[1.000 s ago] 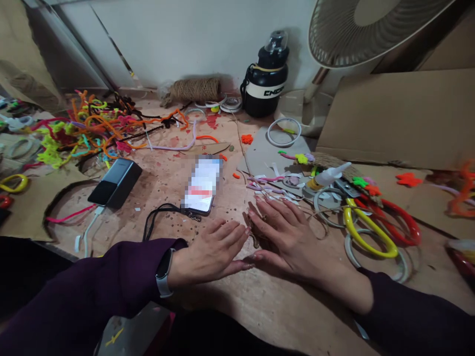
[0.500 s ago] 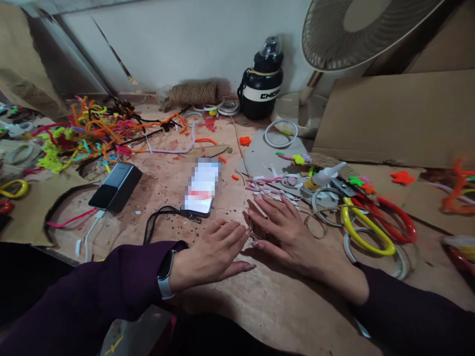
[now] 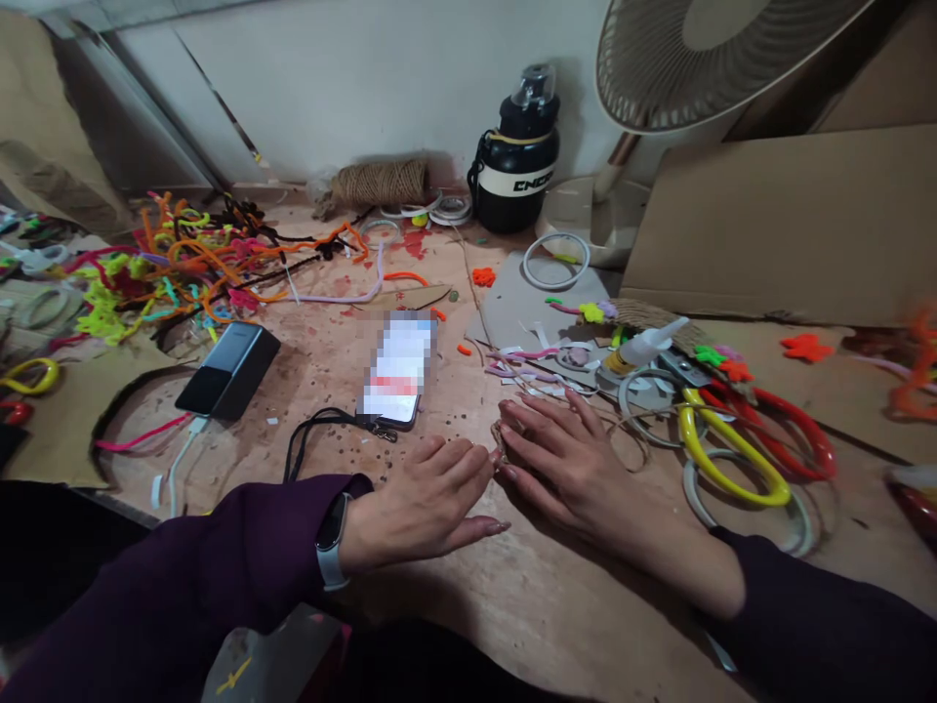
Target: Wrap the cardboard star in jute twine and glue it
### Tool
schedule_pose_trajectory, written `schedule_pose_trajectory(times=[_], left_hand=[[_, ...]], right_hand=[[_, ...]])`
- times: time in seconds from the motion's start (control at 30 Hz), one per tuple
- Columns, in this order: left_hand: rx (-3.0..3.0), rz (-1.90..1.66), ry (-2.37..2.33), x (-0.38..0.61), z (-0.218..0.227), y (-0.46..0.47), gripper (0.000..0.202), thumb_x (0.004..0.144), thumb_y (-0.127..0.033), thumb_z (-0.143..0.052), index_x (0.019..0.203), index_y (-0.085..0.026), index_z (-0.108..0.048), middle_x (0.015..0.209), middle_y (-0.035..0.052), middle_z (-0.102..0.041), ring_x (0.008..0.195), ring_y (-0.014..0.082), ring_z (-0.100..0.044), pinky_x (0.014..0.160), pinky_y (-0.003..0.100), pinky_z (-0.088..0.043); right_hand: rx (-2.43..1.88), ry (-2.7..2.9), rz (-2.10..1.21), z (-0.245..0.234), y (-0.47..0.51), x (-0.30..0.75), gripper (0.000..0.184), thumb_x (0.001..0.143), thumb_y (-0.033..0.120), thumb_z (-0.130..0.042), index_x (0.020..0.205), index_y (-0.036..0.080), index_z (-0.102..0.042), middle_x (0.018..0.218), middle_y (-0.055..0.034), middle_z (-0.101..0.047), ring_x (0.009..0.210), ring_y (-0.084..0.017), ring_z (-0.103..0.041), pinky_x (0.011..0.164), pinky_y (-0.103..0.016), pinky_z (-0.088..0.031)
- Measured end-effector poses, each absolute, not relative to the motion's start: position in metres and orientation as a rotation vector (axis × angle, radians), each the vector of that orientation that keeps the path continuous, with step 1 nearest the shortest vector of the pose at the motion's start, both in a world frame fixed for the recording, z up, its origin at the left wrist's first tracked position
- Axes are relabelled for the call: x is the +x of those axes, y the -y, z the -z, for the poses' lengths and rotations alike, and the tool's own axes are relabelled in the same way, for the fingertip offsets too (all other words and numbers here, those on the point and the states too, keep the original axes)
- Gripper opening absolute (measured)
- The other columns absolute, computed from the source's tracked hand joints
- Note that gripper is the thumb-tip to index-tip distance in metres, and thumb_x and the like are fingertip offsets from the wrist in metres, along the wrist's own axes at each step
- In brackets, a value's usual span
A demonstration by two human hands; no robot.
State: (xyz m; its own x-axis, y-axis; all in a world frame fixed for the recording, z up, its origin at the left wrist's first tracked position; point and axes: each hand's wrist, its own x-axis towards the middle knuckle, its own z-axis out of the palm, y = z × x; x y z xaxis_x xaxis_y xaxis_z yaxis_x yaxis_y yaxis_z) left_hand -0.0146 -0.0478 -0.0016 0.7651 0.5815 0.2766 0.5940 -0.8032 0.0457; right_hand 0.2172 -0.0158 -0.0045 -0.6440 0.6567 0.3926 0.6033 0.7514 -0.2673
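My left hand [image 3: 439, 493] is palm down, fingers stretched out and thumb apart, low over the wooden table. Its fingertips meet a small bit of brown twine [image 3: 499, 445] between my hands. Fingers extended, my right hand [image 3: 567, 464] covers the right side of that twine; what lies beneath the palm is hidden. A loose twine strand [image 3: 638, 459] loops out beyond the right hand. Past the left fingers lies a phone [image 3: 399, 376] with a lit, partly blurred screen and a black strap.
A power bank [image 3: 228, 366] with a white cable stands left. Tangled pipe cleaners [image 3: 197, 259] fill the back left. A twine spool [image 3: 381, 183], a black bottle [image 3: 516, 176] and a fan [image 3: 724, 59] stand behind. Right are a glue bottle [image 3: 636, 351], a yellow ring [image 3: 724, 464] and a red ring [image 3: 812, 439].
The fingers of my right hand have drawn closer together over the twine, and that hand has shifted slightly right. My left hand has barely moved.
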Motion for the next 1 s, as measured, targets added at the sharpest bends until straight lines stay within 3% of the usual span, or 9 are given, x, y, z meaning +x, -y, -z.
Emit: schedule_pose_trajectory(times=[0.17, 0.3, 0.67, 1.0], left_hand=[[-2.901, 0.416, 1.017, -0.012, 0.004, 0.05, 0.061, 0.102, -0.058, -0.037, 0.129, -0.006, -0.054, 0.115, 0.0128, -0.064, 0.108, 0.0251, -0.056, 0.092, 0.037, -0.041], [-2.891, 0.424, 1.022, -0.01, 0.005, 0.051, 0.058, 0.102, -0.055, -0.038, 0.127, -0.005, -0.055, 0.116, 0.0136, -0.064, 0.109, 0.0252, -0.056, 0.093, 0.036, -0.042], [-2.921, 0.384, 1.02, -0.01, 0.005, 0.05, 0.054, 0.103, -0.053, -0.039, 0.125, -0.007, -0.056, 0.115, 0.0131, -0.062, 0.106, 0.0253, -0.055, 0.089, 0.038, -0.042], [-2.93, 0.38, 1.038, -0.009, 0.002, 0.049, 0.054, 0.103, -0.053, -0.037, 0.125, -0.008, -0.055, 0.113, 0.0116, -0.062, 0.105, 0.0247, -0.054, 0.09, 0.038, -0.042]], right_hand=[[-1.084, 2.422, -0.131, -0.004, 0.006, 0.209, 0.018, 0.095, 0.028, -0.053, 0.093, 0.016, -0.067, 0.103, -0.0126, -0.069, 0.102, -0.028, -0.059, 0.097, -0.049, -0.041], [-1.21, 2.437, -0.068, -0.005, 0.001, 0.199, 0.016, 0.089, 0.032, -0.058, 0.084, 0.017, -0.06, 0.095, -0.0128, -0.066, 0.093, -0.03, -0.054, 0.085, -0.045, -0.041], [-1.218, 2.378, -0.246, 0.003, 0.0, 0.196, 0.005, 0.089, 0.023, -0.055, 0.085, 0.021, -0.056, 0.088, -0.0065, -0.062, 0.092, -0.026, -0.053, 0.085, -0.04, -0.037], [-1.191, 2.431, -0.274, -0.001, 0.0, 0.195, 0.01, 0.092, 0.02, -0.053, 0.084, 0.021, -0.059, 0.093, -0.0055, -0.063, 0.094, -0.024, -0.052, 0.086, -0.039, -0.034]])
